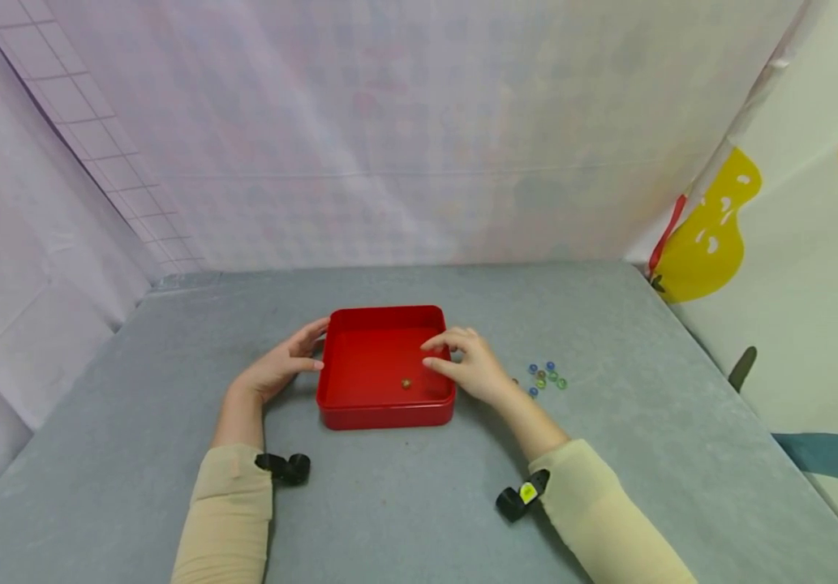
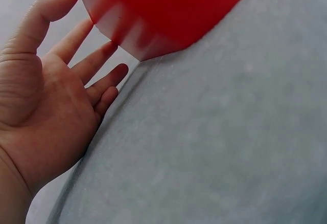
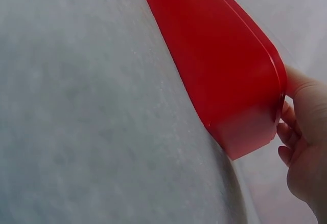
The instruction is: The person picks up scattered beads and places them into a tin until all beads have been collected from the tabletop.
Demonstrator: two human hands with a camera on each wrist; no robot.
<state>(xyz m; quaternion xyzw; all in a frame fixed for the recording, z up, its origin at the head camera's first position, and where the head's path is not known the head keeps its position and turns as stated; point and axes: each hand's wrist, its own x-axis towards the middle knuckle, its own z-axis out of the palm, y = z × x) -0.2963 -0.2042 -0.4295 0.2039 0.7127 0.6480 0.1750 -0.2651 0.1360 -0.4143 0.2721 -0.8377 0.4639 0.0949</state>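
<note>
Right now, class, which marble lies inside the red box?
The brownish marble inside the red box, towards its near side; the other visible marbles lie outside on the grey table.

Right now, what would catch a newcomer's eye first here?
Probably the bright red tray on the grey table, with the left hand at its left side and the right hand over its right rim. Next, one small marble inside it and more marbles on the table to its right.
</note>
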